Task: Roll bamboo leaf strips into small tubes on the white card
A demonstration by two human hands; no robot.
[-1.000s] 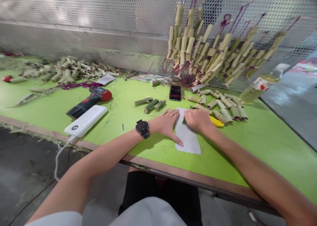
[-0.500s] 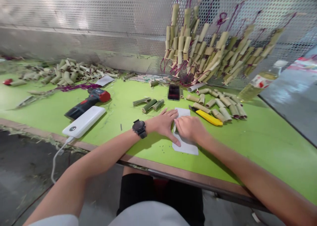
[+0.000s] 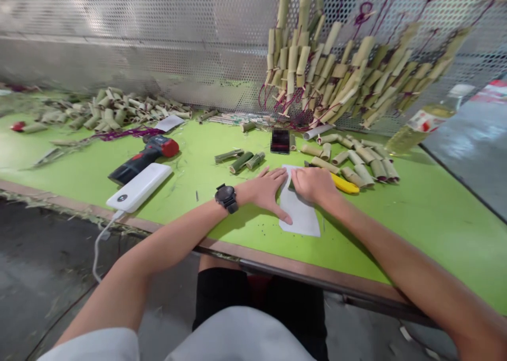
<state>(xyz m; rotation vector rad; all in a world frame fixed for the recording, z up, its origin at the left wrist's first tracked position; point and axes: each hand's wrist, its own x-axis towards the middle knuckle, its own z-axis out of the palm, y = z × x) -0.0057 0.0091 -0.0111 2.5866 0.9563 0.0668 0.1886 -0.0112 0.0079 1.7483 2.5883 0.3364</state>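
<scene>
A white sheet of paper (image 3: 300,216) lies on the green table in front of me. My left hand (image 3: 269,193) rests flat along the sheet's left side, open, its thumb spread toward the near edge and its fingers by the far end. On the far part of the sheet, my right hand (image 3: 312,186) is closed with its knuckles up. Whatever it may hold is hidden under the fingers. Just beyond that hand is a yellow utility knife (image 3: 344,183), partly covered by it. Short green bamboo pieces (image 3: 241,162) lie beyond my left hand.
To the left are a cordless drill (image 3: 144,158) and a white power bank (image 3: 139,187) with a cable. Cut bamboo pieces (image 3: 109,110) are heaped behind them. Strung bamboo (image 3: 317,70) leans against the perforated metal wall. A bottle of yellowish liquid (image 3: 423,123) stands right.
My right hand has slid away from me and slightly right along the sheet, baring more of its middle. The left hand keeps its place on the paper. The view has shifted a little.
</scene>
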